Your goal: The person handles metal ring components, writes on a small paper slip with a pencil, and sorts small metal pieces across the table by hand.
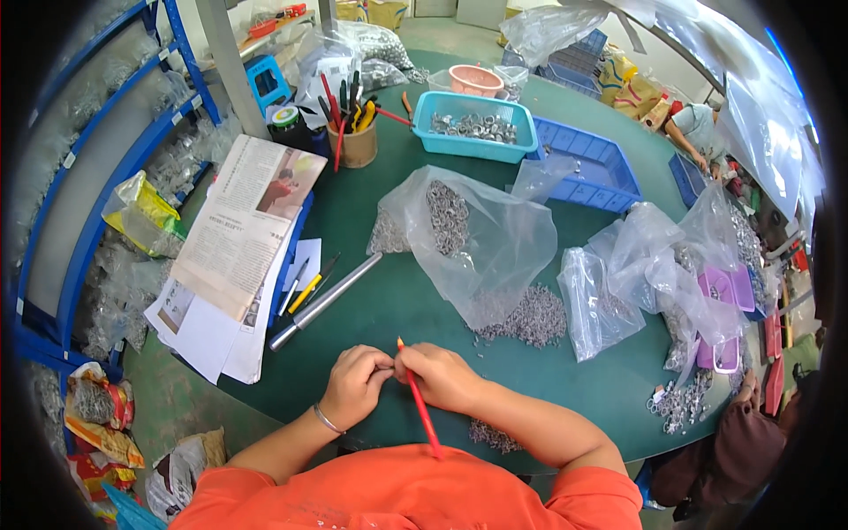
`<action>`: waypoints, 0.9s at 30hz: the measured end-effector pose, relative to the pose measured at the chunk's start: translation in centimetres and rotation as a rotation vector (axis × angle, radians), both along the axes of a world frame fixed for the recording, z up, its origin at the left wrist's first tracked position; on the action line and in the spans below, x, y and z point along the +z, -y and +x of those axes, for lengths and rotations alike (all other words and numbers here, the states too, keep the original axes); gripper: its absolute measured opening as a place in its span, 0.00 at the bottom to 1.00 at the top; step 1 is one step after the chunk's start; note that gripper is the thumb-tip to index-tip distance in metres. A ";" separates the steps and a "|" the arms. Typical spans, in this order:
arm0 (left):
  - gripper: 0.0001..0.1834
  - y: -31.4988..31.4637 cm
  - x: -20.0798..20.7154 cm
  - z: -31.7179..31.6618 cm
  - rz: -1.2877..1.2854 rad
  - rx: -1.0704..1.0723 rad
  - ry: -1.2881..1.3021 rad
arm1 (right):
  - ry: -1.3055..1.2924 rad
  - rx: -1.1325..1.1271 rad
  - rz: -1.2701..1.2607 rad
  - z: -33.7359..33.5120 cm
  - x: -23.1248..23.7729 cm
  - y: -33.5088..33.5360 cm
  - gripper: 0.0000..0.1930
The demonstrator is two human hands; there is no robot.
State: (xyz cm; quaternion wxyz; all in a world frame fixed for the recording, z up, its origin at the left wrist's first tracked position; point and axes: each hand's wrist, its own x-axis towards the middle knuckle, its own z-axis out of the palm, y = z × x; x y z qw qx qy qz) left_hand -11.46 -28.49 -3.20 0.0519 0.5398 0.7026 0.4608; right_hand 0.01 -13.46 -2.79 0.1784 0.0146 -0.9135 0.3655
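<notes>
Tool (422,411), red and slim, lies in right hand (444,378).

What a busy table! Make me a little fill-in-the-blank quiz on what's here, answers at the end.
1. The thin tool in the person's right hand is ____ in colour.
2. The bracelet is on the person's ____ wrist.
3. The tray beside the turquoise basket is ____ in colour.
4. The table has a ____-coloured top.

Missing words: red; left; blue; green.
</notes>
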 end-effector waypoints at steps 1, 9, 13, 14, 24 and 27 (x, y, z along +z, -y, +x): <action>0.10 -0.1 1.0 0.4 0.059 0.048 0.072 | -0.055 0.069 -0.045 0.6 1.4 -0.3 0.10; 0.30 -3.3 4.1 -0.6 0.180 0.130 0.017 | -0.355 -0.477 0.239 -0.4 11.7 -9.4 0.11; 0.48 -6.1 3.8 -2.0 0.046 0.200 -0.128 | -0.551 -0.741 0.260 1.0 12.0 -14.1 0.14; 0.54 -6.7 3.4 -2.6 -0.016 0.231 -0.193 | -0.581 -0.818 0.259 1.0 11.7 -15.0 0.15; 0.40 -20.0 0.1 -9.6 0.181 0.259 -0.160 | -0.164 -0.484 -0.465 -6.0 15.6 -18.0 0.12; 0.09 -24.8 4.2 -13.3 0.259 0.436 0.735 | -0.373 -0.403 -0.597 -9.9 17.0 -20.6 0.11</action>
